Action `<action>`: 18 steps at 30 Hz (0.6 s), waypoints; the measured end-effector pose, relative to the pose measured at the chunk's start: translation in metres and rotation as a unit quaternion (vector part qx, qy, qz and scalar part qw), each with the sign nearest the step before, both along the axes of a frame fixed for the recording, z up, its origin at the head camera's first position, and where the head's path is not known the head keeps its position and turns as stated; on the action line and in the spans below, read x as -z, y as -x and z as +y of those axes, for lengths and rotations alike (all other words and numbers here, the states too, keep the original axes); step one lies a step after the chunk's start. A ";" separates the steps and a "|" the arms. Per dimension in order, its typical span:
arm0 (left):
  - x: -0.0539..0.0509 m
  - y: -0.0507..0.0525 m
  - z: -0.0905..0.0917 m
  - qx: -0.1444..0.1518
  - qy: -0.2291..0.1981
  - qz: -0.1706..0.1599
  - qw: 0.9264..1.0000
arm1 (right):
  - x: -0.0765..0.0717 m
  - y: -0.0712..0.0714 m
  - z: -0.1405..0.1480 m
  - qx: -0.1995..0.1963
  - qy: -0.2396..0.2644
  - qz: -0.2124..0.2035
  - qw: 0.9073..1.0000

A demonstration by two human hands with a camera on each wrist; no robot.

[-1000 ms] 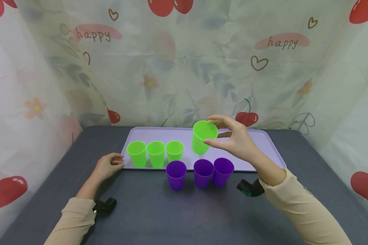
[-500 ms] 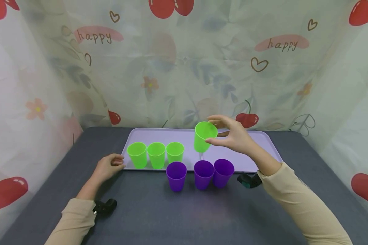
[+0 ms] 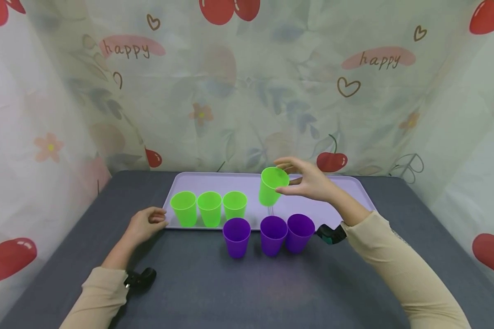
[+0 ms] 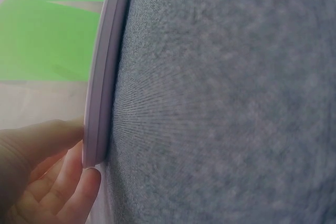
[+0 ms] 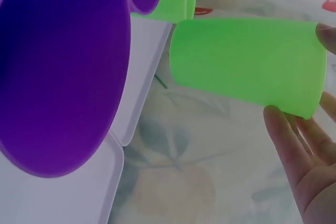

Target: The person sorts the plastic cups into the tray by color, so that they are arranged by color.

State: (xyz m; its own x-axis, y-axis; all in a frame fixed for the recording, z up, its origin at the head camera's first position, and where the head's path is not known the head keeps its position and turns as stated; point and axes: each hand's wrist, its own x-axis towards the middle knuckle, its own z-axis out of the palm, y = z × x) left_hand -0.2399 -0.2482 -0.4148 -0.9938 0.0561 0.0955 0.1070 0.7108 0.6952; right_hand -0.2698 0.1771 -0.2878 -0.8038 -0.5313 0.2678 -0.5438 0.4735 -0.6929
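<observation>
My right hand [image 3: 310, 182] holds a bright green plastic cup [image 3: 271, 192] near its rim, thumb on the near side and fingers behind. In the right wrist view, the base of this green cup [image 5: 241, 66] shows clear of the trays. Three more green cups [image 3: 209, 210] stand upright in a row on the left lilac tray [image 3: 189, 179]. At that tray's front left corner, my left hand [image 3: 146, 224] grips the edge; the left wrist view has the thumb [image 4: 58, 134] against the rim and fingers around the corner.
Three purple cups [image 3: 236, 237] stand on the dark grey table [image 3: 238, 292] along the trays' front edge, two of them close together. A second lilac tray [image 3: 350, 187] adjoins the left one. A patterned cloth [image 3: 247, 109] hangs behind the table.
My right hand has lowered slightly with the green cup in it, and shifted a little left over the last half second. My left hand stays at the tray corner.
</observation>
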 end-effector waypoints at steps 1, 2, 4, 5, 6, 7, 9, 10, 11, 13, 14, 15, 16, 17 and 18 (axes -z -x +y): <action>0.001 0.001 -0.001 0.000 -0.004 0.002 1.000 | 0.001 0.002 0.000 -0.001 -0.003 -0.002 1.000; 0.003 0.002 -0.002 0.002 -0.010 0.012 1.000 | 0.001 0.003 0.000 -0.002 -0.006 -0.005 1.000; 0.004 0.003 -0.004 0.004 -0.015 0.014 1.000 | 0.001 0.006 -0.001 -0.004 -0.012 -0.009 1.000; 0.004 0.002 -0.003 0.004 -0.016 0.011 1.000 | 0.002 0.007 -0.001 -0.005 -0.015 -0.010 1.000; 0.003 0.002 -0.003 0.001 -0.014 0.008 1.000 | 0.002 0.008 -0.001 -0.006 -0.018 -0.011 1.000; 0.002 0.001 -0.002 -0.001 -0.012 0.007 1.000 | 0.002 0.010 -0.001 -0.007 -0.022 -0.011 1.000; 0.000 -0.001 0.001 -0.004 -0.004 -0.005 1.000 | 0.003 0.012 -0.003 -0.012 -0.027 -0.012 0.999; -0.001 -0.001 0.002 -0.006 -0.001 -0.007 1.000 | 0.003 0.013 -0.003 -0.015 -0.029 -0.013 0.999; -0.002 -0.002 0.003 -0.005 0.002 -0.008 1.000 | 0.003 0.014 -0.004 -0.018 -0.031 -0.015 0.999; -0.002 -0.002 0.003 -0.004 0.003 -0.006 1.000 | 0.004 0.016 -0.005 -0.026 -0.034 -0.019 0.999; -0.002 -0.003 0.003 -0.003 0.002 -0.006 1.000 | 0.005 0.017 -0.006 -0.030 -0.034 -0.022 0.999; -0.002 -0.003 0.003 -0.002 0.002 -0.006 1.000 | 0.005 0.018 -0.006 -0.034 -0.036 -0.024 0.998; -0.002 -0.003 0.003 -0.001 0.001 -0.005 1.000 | 0.006 0.019 -0.007 -0.037 -0.038 -0.026 0.998; -0.002 -0.003 0.003 -0.001 0.001 -0.005 1.000 | 0.007 0.020 -0.007 -0.040 -0.040 -0.028 0.998; -0.002 -0.003 0.003 -0.001 0.001 -0.005 1.000 | 0.007 0.021 -0.008 -0.043 -0.041 -0.031 0.998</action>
